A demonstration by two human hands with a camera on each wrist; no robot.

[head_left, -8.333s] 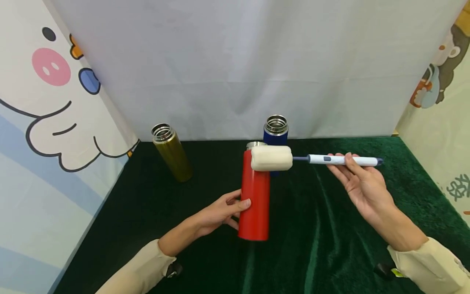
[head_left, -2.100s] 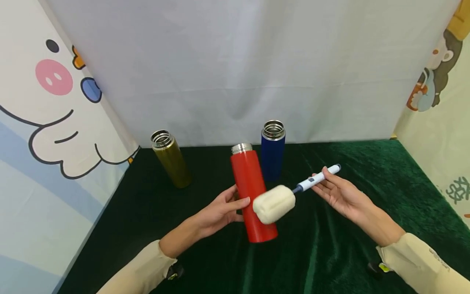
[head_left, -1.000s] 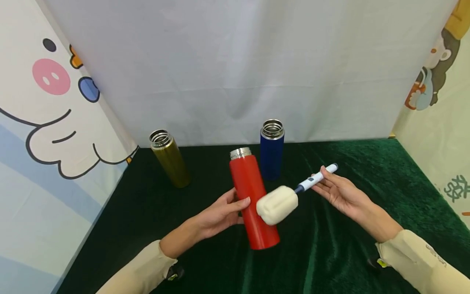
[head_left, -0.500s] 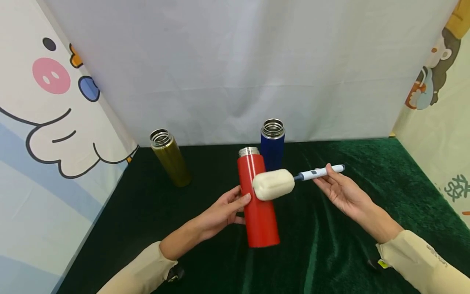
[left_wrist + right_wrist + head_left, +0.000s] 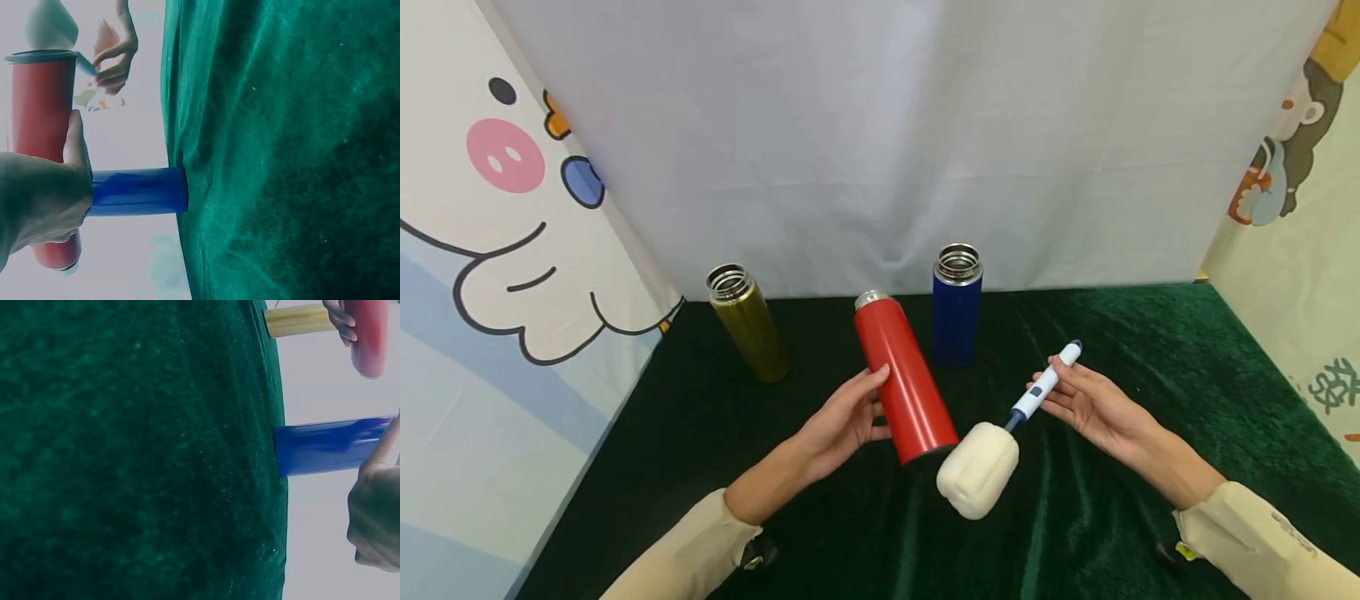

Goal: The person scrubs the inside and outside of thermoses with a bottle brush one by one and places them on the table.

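My left hand (image 5: 844, 421) grips a red bottle (image 5: 904, 379) around its middle, raised over the cloth. The bottle tilts, with its metal neck up and away to the left and its base toward the lower right. My right hand (image 5: 1097, 412) pinches the white handle of a sponge bottle brush (image 5: 979, 471) between thumb and fingers. The cream sponge head points down to the left, beside the bottle's base; whether they touch I cannot tell. In the left wrist view my left hand (image 5: 50, 194) wraps the red bottle (image 5: 44, 106). The right wrist view shows part of my right hand (image 5: 378, 512).
A blue bottle (image 5: 957, 321) without a lid stands upright behind the red one. Further left stands a lidless gold bottle (image 5: 750, 329). Dark green velvet cloth (image 5: 1120, 517) covers the table, and a pale curtain (image 5: 850, 150) hangs behind it.
The brush head has dropped from the bottle's side to beside its base, the handle now steeper. The red bottle has shifted left and up and leans more. Both hands keep their holds.
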